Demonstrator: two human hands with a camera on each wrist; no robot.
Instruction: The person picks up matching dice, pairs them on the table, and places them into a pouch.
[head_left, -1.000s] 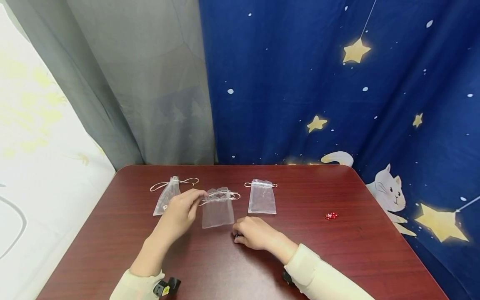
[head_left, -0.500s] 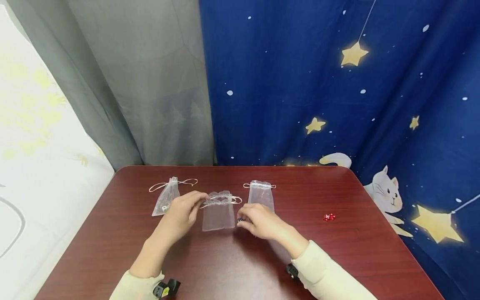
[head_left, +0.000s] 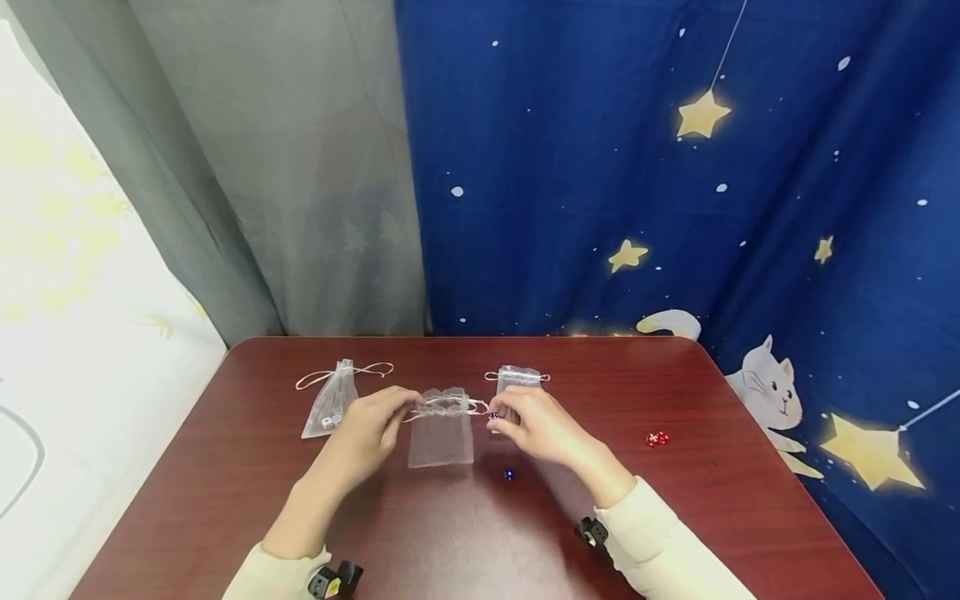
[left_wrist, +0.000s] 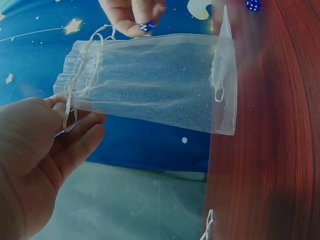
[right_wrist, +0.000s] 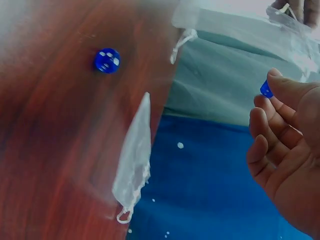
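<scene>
Near the centre of the head view, my left hand (head_left: 369,425) pinches the top edge of a sheer white drawstring pouch (head_left: 441,443). The pouch hangs above the table, flat and see-through, and its gathered top shows in the left wrist view. To its right, my right hand (head_left: 540,423) holds a blue die (right_wrist: 266,90) between thumb and fingertips, beside the pouch's cord loop and apart from the mesh. A second blue die (head_left: 509,475) lies on the table below the right hand.
At the left lies another sheer pouch (head_left: 341,396), drawn in at the neck, with small white dice inside. A third pouch (head_left: 519,380) lies behind my right hand, partly covered by it. Red dice (head_left: 656,439) sit to the right on the dark red table (head_left: 420,533).
My right hand has risen from the tabletop and moved slightly right with a blue die, uncovering the other blue die. My left hand keeps its pinch on the pouch, almost still.
</scene>
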